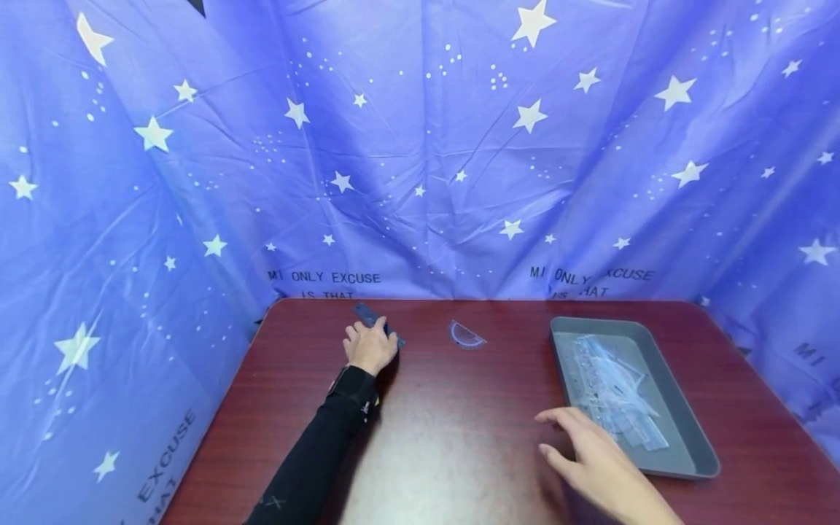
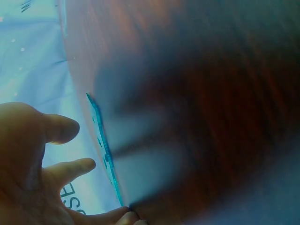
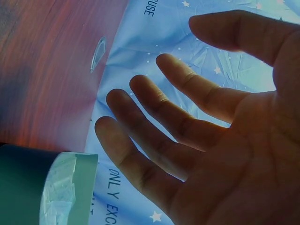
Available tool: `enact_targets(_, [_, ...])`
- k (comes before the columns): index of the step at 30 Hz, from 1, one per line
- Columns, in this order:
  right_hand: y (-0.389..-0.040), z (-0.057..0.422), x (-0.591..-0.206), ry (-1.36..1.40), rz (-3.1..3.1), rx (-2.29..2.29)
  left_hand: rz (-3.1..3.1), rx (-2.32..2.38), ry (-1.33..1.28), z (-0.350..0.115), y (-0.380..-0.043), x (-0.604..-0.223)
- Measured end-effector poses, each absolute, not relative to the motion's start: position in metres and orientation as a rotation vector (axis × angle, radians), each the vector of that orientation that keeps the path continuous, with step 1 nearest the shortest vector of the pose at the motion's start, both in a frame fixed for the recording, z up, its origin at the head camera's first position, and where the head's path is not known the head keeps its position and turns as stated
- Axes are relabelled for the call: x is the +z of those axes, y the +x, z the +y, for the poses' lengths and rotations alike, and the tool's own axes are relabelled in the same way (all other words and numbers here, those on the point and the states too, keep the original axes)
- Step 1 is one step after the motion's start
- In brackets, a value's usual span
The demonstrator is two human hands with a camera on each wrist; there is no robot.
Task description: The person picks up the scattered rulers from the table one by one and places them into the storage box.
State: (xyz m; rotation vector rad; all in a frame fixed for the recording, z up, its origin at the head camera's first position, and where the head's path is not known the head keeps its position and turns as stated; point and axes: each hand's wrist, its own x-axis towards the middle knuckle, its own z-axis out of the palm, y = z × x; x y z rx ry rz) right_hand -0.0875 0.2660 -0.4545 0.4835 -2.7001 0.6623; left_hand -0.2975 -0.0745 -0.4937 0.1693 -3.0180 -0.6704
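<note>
My left hand (image 1: 371,347) reaches over a dark blue, translucent ruler (image 1: 364,313) lying near the back left of the table. In the left wrist view the ruler (image 2: 104,145) appears teal and nearly edge-on. The thumb and one finger stand apart from it there, and other fingertips are right at its lower end. My right hand (image 1: 590,456) hovers beside the near left side of a grey tray (image 1: 679,408), holding nothing. Its fingers (image 3: 154,108) are spread and gently bent in the right wrist view. Inside the tray lies a pile of clear plastic rulers and set squares (image 1: 613,394).
A small clear protractor (image 1: 467,335) lies at the back middle of the reddish-brown table (image 1: 433,423), between the left hand and the tray. Blue curtains (image 1: 420,146) with white stars hang right behind the table and along both sides.
</note>
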Motion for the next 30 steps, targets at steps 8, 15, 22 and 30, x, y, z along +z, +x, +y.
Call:
enact_targets(8, [-0.088,0.265,-0.455,0.468,-2.705,0.684,-3.024,-0.598,0.299,-0.071,-0.318,-0.497])
enact_targets(15, [-0.086,0.264,-0.457,0.468,-2.714,0.698,-2.955,-0.633,0.499,-0.064,-0.335,-0.502])
enact_targets(22, [-0.083,0.266,-0.454,0.411,-2.773,0.726,-2.941,-0.679,0.552,-0.063,-0.336,-0.496])
enact_targets(30, [-0.082,0.269,-0.456,0.405,-2.772,0.721,-3.034,-0.699,0.513,-0.071,-0.330,-0.491])
